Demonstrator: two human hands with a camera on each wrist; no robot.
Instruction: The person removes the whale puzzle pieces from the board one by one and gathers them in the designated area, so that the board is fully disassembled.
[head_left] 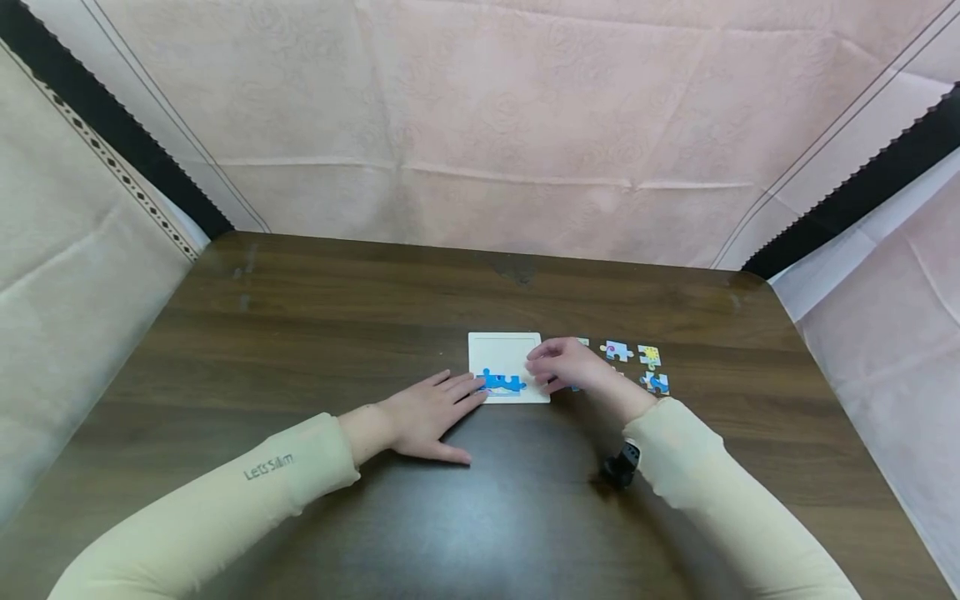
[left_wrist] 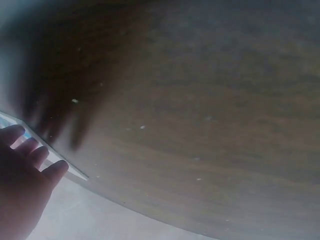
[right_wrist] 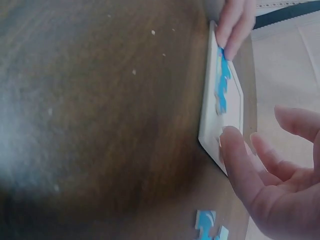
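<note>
A white puzzle tray (head_left: 504, 350) lies on the table, with joined blue jigsaw pieces (head_left: 501, 382) along its near edge. My left hand (head_left: 435, 417) lies flat, fingers straight and spread; its fingertips rest on the tray's left side and the end of the blue pieces. Over the tray's right side, my right hand (head_left: 566, 367) bends its fingers and pinches a puzzle piece (right_wrist: 220, 140). Only a sliver of that piece shows beside the thumb in the right wrist view; its picture is hidden. The left wrist view shows left fingers (left_wrist: 55, 172) at the tray's edge.
Loose jigsaw pieces lie right of the tray: a light blue one (head_left: 617, 350), a yellow one (head_left: 649, 357) and a blue one (head_left: 656, 383). Others are partly hidden by the right hand. The brown wooden table (head_left: 337, 317) ends at a pale cloth (head_left: 487, 125).
</note>
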